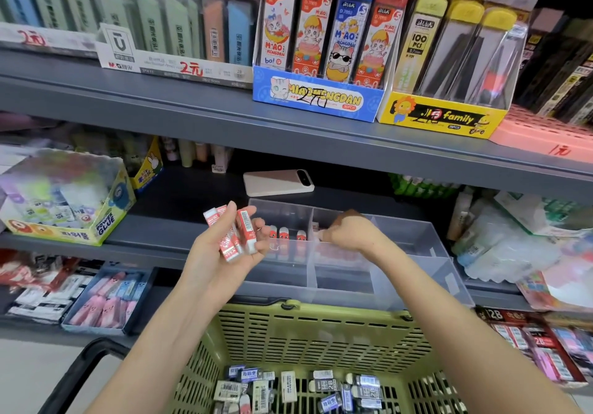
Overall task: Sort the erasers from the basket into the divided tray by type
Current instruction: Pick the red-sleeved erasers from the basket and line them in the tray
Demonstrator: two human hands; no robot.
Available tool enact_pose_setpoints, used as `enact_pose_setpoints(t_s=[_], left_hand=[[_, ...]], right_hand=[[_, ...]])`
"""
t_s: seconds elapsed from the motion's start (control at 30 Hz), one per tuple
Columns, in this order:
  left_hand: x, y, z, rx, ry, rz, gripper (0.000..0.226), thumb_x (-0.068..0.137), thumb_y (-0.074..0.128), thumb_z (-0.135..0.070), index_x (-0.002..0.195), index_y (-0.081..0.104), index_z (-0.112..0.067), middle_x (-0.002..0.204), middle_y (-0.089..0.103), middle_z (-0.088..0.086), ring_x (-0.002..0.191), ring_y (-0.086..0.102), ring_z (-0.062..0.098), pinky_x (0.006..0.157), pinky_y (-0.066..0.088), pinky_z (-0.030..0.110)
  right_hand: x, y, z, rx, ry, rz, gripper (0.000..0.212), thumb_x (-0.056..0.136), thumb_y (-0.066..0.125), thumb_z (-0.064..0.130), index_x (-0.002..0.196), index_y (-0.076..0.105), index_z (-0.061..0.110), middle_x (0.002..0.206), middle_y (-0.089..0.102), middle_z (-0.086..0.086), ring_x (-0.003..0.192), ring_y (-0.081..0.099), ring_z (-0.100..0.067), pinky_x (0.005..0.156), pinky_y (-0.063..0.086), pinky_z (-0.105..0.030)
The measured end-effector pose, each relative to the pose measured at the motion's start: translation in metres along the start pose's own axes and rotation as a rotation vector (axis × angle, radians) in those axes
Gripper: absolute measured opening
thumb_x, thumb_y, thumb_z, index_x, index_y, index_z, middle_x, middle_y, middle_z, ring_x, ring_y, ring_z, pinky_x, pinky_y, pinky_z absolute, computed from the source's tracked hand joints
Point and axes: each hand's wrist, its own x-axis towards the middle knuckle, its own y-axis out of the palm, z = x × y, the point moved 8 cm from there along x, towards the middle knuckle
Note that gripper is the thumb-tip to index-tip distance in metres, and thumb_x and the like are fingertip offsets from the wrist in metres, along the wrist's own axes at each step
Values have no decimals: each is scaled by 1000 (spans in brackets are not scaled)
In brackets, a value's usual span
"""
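Two bare hands work in front of a grey store shelf [179,202], largest thing in view, stocked with boxed stationery above and on both sides. Green basket [321,333], slotted plastic, sits well below both sets of fingers, nearest the camera. Loose erasers [288,384] in white, black and blue sleeves lie jumbled on its floor. Clear divided tray [410,237] rests on the shelf just beyond the basket rim, right at finger level. White flat device [277,182] lies on the shelf behind the tray, past the fingertips.

Left hand [221,253] is palm-up, just left of the tray. Its fingers and thumb are curled round a bunch of red-and-white erasers [245,230], barcode on one sleeve facing the camera. Right hand [349,230] is back-up, wrist bent, fingers dipped down into the tray's middle rear compartment. Fingertips are hidden behind the knuckles and the tray divider, so cannot tell if they pinch anything or hang loose.

Three red-topped erasers [284,232] stand upright in the rear left compartment, between the two hands, just beside the left fingertips, apart from the right fingers
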Motion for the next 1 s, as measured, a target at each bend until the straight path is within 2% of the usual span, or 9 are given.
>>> enact_pose_setpoints(t_s=[0.1,0.17,0.27,0.5,0.57,0.63,0.7,0.8,1.0], left_hand=[[-1,2,0,-51,-15,9,44,78,64,-26,112,59,2,96,71,19,90,70,31,75,59,37],[-2,4,0,-66,-20,14,49,78,63,-24,119,56,2,109,67,26,103,66,38,91,53,47],[-3,11,2,-63,-9,62,53,81,59,-25,127,50,1,118,63,27,109,63,39,93,49,50],[-8,17,8,52,-6,146,51,85,51,-27,129,50,-1,127,62,18,116,61,29,92,54,41],[-8,19,6,96,1,176,49,87,50,-28,128,51,-2,126,62,18,116,60,31,92,52,41],[-4,12,-3,134,52,129,46,84,55,-28,121,54,-2,116,68,18,109,64,32,86,56,43],[-1,-1,-22,185,144,10,39,76,64,-29,104,59,-3,88,72,11,83,71,21,63,59,32],[-1,-18,-40,249,214,-99,30,69,70,-33,84,53,-13,58,51,-2,46,49,6,36,36,14],[0,-26,-40,347,258,-115,35,67,72,-40,77,47,-19,54,42,-4,43,38,4,35,31,14]], right_hand=[[-25,-26,15,25,-88,-325,32,90,49,33,74,62,8,87,64,-11,85,59,-31,64,39,-28],[-53,-33,40,260,-238,-453,35,88,54,39,65,62,14,70,67,0,71,60,-20,63,41,-27],[-76,-21,78,401,-367,-358,25,77,65,45,66,65,23,54,58,12,58,53,-5,62,44,-24],[-79,0,91,385,-411,-283,12,81,60,29,72,61,22,62,59,10,60,56,-5,60,43,-26],[-74,-1,78,612,-365,-222,5,83,56,21,78,56,19,68,63,3,65,62,-15,65,53,-38],[-64,-12,59,821,-319,-235,4,85,54,14,82,54,17,71,66,-7,65,63,-20,67,53,-43],[-54,-28,44,810,-314,-297,5,86,59,17,83,60,13,69,65,-6,59,53,-12,61,46,-34],[-38,-39,38,753,-325,-287,10,82,69,20,75,66,13,66,60,5,57,46,-5,58,38,-21],[-6,-36,54,359,-283,-192,26,75,76,22,99,68,14,75,58,10,79,58,-15,73,44,-23]])
